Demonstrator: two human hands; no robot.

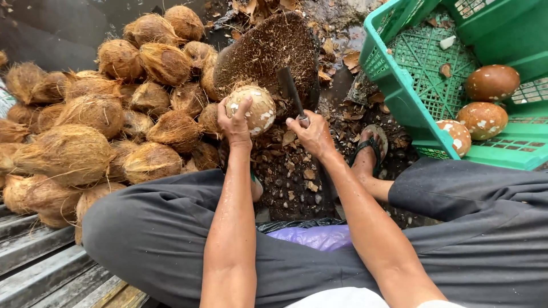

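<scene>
At centre frame, left hand [236, 126] grips a partly husked coconut [254, 108], fingers wrapped round its near side, pressing it against a husk-covered chopping block [268, 51]. Coconut shell is pale with brown patches, a few fibres on top.

Right hand [311, 134] is closed on the handle of a cleaver [290, 91]; blade points up and away, just right of the coconut, edge near it. Can't tell if blade touches the shell.

Both forearms run down to frame bottom, between knees in dark grey trousers [160, 228]. Purple plastic sheet [317, 235] lies in the lap area between the arms.

Ground under the hands: dark wet dirt [291, 177] littered with shell chips and husk bits. Right foot in a green-strapped sandal [371, 149] rests on it, just right of the right hand.

Left side: big pile of unhusked coconuts [97, 114], brown and fibrous, stacked up to the chopping block.

Right side: green plastic crate [411, 102], tilted, holding three cleaned coconuts [482, 120], brown with white flecks, near its lower corner. A second green crate [502, 28] sits behind it.

Bottom left: grey ridged planks [40, 268].
</scene>
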